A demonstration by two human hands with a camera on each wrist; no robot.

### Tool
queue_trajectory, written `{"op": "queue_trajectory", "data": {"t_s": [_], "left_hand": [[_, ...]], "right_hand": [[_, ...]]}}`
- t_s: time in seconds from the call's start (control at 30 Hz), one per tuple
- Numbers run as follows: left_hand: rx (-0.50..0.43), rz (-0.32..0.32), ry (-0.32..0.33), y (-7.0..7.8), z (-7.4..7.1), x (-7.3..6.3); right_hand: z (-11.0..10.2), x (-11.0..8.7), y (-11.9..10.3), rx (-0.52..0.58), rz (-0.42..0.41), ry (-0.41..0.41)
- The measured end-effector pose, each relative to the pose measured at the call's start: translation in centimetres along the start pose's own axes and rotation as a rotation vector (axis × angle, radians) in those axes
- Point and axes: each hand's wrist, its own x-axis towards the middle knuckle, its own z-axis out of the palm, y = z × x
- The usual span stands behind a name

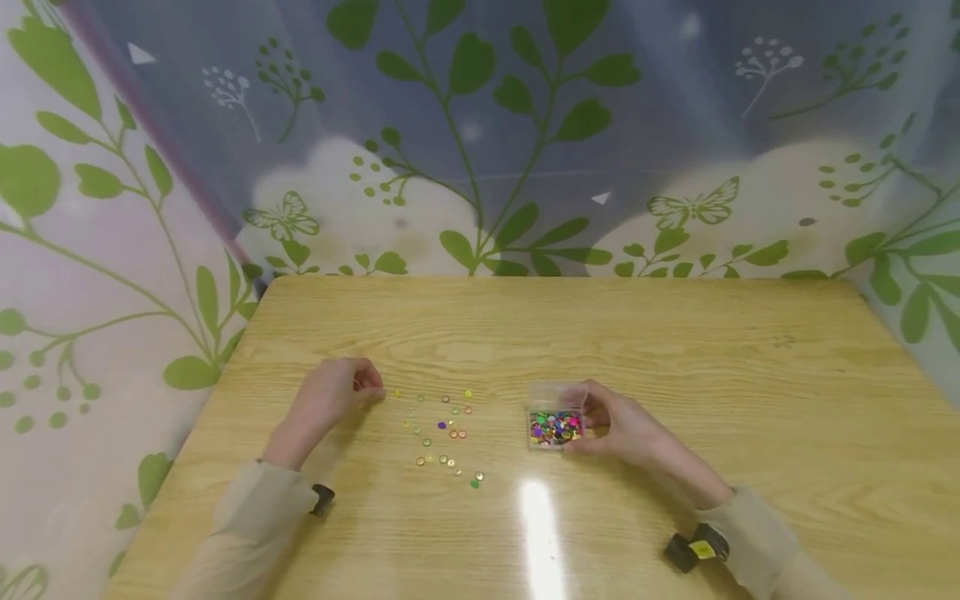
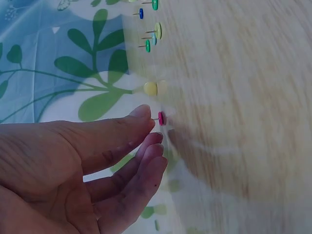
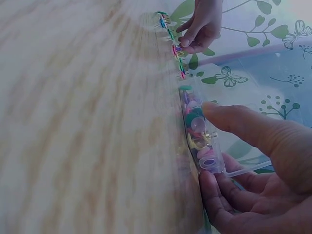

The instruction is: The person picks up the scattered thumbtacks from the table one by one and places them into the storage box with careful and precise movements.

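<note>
Between thumb and forefinger, my left hand (image 1: 327,400) pinches the pin of a pink thumbtack (image 2: 161,118), whose flat head is down by the table surface. A yellow thumbtack (image 2: 150,88) sits just beyond those fingertips. On the right, a small clear plastic box (image 1: 545,447) stands with its lid (image 1: 555,392) raised. It is filled with thumbtacks (image 3: 197,124) in many colours. My right hand (image 1: 626,425) grips the box's right side, thumb at the near side and fingers around the back.
Several loose thumbtacks, among them a purple thumbtack (image 1: 442,425) and a green thumbtack (image 1: 475,484), lie scattered on the wooden table (image 1: 637,333) between the hands. Many have pins sticking up. A leaf-patterned curtain (image 1: 480,167) hangs behind the table's far edge.
</note>
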Motion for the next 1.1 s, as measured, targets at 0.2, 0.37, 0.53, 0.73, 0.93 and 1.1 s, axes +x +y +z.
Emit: {"op": "queue_trajectory", "data": {"t_s": [0.2,0.37,0.53,0.73,0.93,1.1], "left_hand": [[0.028,-0.007,-0.013,0.0,0.4,0.4],[0.018,-0.024,0.006,0.2,0.3,0.2],[-0.027,-0.009,0.087,1.6,0.5,-0.3],[-0.093,0.106,0.12,4.8,1.8,-0.5],[-0.161,0.236,0.032,8.9,3.1,-0.8],[-0.17,0.4,0.03,12.4,4.2,-0.9]], "right_hand": [[0.0,0.0,0.0,0.004,-0.003,-0.003],[0.1,0.0,0.0,-0.003,0.024,-0.01],[-0.1,0.0,0.1,-0.01,0.039,-0.013],[-0.2,0.0,0.1,-0.005,0.047,-0.005],[-0.2,0.0,0.1,0.004,0.05,-0.013],[-0.1,0.2,0.2,0.0,0.039,-0.01]]}}
